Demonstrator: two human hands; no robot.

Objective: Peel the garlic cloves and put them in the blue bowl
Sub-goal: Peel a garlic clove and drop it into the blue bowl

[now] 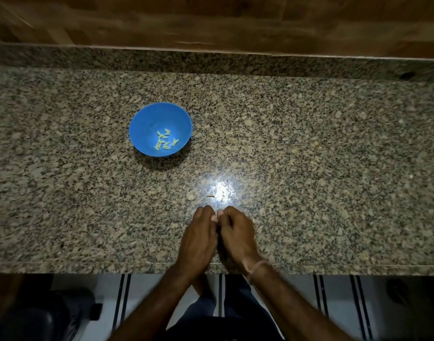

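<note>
Roughly ten peeled garlic cloves (165, 141) lie in the blue bowl (149, 121) at ten o'clock on the table (309, 143), while at six o'clock the left hand (198, 239) and right hand (238, 237) meet, each grip curled, though I cannot tell around what, likely another clove mid-peel.

The granite countertop (309, 143) is left open across its whole right half, and a broad stretch of bare stone is also seen to the left of the blue bowl (147, 119); the bowl is set left of centre, well apart from the hands, with open stone between them; two small scraps, a curved peel fragment (210, 195) and a pale bit (191, 197), are found just beyond the fingertips; the middle of the near edge is taken up by the left hand (198, 239) and right hand (238, 237), held close together; the far side is closed off by a raised granite ledge (211, 60), backed by a wooden panel (211, 20).
</note>
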